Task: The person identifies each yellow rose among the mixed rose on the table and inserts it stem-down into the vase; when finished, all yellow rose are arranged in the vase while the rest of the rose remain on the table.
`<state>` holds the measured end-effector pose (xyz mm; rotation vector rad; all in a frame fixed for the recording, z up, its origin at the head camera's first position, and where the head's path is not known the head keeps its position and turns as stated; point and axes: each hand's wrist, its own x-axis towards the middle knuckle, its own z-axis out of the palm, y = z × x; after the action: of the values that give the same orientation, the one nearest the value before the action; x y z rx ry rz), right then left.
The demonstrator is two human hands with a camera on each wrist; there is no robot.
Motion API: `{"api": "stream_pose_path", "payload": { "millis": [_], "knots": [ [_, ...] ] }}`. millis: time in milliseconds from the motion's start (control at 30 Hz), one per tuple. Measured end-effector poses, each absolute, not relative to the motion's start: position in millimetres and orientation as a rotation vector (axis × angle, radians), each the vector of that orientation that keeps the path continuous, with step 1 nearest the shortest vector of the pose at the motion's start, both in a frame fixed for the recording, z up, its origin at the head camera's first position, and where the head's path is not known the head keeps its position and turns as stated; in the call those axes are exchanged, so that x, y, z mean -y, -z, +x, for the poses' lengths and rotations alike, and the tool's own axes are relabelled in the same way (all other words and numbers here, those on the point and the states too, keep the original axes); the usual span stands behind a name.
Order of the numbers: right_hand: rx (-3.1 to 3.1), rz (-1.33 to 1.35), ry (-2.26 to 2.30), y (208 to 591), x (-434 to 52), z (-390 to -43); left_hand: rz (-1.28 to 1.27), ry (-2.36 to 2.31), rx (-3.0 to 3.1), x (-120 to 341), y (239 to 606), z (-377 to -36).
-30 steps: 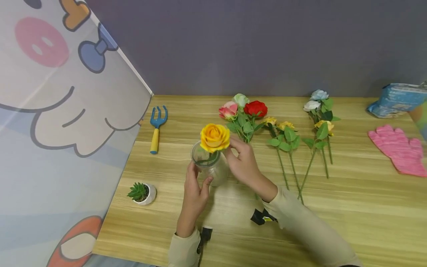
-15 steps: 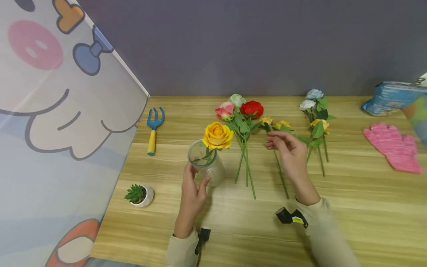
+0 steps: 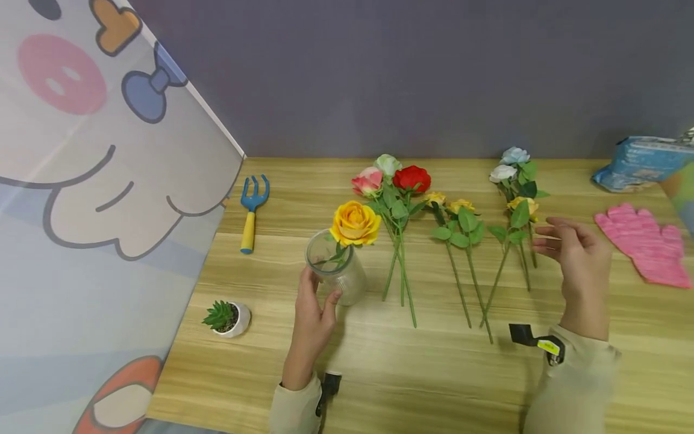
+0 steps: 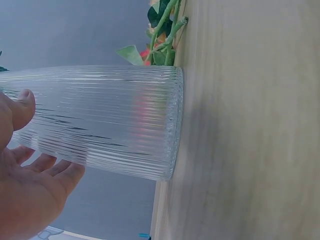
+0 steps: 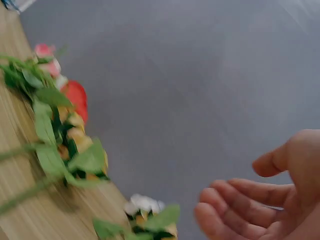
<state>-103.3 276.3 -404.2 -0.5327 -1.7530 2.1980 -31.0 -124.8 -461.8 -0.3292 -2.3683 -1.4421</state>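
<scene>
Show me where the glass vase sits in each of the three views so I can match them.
Head: the glass vase is just below the middle, held by the left hand.
Left wrist: it lies sideways, from the left edge past the middle, base toward the right.
Right wrist: not in it.
Shared landmark: the wooden table, low in head, right in left wrist, left in right wrist.

The jar [image 3: 352, 284], left of centre in the head view, looks like glossy glass with a ribbed wall. The desk [image 3: 401, 374] has a smooth wood grain with a soft sheen. At right, the glove [image 3: 649, 247] is rough knitted cloth, the bag [image 3: 645, 161] creased plastic; the sleeves [image 3: 572, 386] are matt cloth.
</scene>
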Motion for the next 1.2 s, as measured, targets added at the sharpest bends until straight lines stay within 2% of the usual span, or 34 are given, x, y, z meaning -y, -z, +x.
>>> {"api": "stream_pose_path", "payload": {
  "millis": [200,733,1200],
  "knots": [
    [1.939,-0.477,-2.314,416,-302,-99,-0.341,1.444,2.364,125,460,-32],
    [2.267,-0.506,-2.490,444,-309,-111,-0.333,1.433,2.360,125,462,-31],
    [2.514,-0.559,-2.312,453,-305,-115,-0.332,1.425,2.368,125,460,-30]
  ]
}}
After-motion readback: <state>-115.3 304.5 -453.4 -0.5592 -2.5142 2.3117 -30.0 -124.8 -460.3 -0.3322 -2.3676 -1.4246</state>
